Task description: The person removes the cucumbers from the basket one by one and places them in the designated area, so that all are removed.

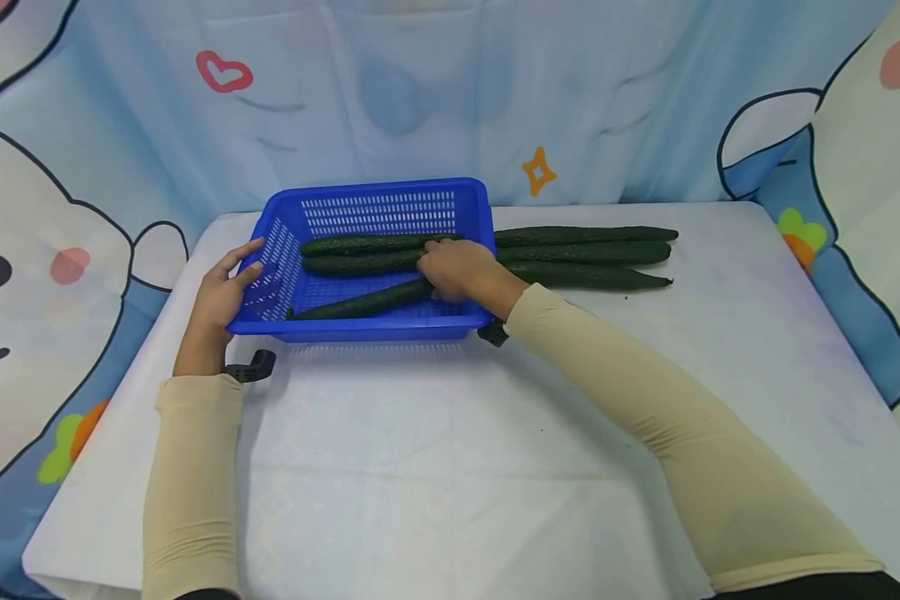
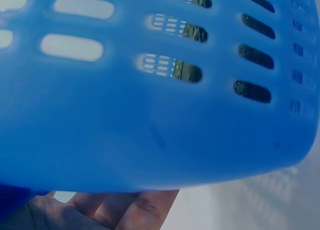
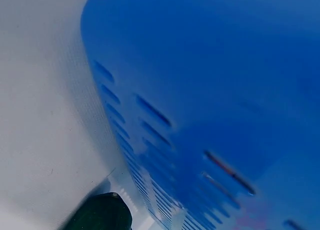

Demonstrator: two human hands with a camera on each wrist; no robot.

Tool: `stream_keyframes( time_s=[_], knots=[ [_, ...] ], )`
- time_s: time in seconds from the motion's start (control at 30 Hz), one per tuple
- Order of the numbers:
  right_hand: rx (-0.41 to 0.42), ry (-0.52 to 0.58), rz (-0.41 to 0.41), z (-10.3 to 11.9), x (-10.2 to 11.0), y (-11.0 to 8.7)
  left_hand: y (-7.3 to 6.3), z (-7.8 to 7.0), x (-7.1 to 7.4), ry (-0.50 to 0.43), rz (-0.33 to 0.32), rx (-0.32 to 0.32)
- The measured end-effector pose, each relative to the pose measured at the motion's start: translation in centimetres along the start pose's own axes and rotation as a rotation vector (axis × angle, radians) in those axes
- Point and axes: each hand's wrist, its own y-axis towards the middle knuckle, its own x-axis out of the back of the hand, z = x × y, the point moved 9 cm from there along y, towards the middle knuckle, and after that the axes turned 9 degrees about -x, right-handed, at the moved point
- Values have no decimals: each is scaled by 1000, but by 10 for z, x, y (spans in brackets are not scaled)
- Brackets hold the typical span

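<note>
A blue plastic basket (image 1: 390, 333) with slotted walls sits toward the back of the table. My left hand (image 1: 217, 292) grips its left rim; in the left wrist view the fingers (image 2: 145, 210) show along the edge of the wall. Two dark green cucumbers (image 1: 360, 265) lie side by side in the basket's back half. A third cucumber (image 1: 360, 305) slants across the front half, its right end under my right hand (image 1: 457, 271). That hand reaches over the right rim, fingers curled down round this cucumber, fingertips partly hidden.
Three more cucumbers (image 1: 588, 253) lie on the white-covered table (image 1: 450, 467), just right of the basket. In the right wrist view a cucumber end (image 3: 102, 212) shows beside the basket wall. A patterned blue curtain (image 1: 420, 100) hangs behind the table.
</note>
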Motion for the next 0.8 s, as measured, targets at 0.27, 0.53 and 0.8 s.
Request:
stream_keyframes(
  time_s=[0.27,0.53,0.8],
  knots=[
    [45,-106,8,7,-3,-1,0,0,1,1,2,-2],
    [58,-115,27,11,-6,-2,-2,-3,1,13,-2,-10],
    [112,-121,-59,14,1,-4,-2,-3,0,3,1,-3]
  ],
)
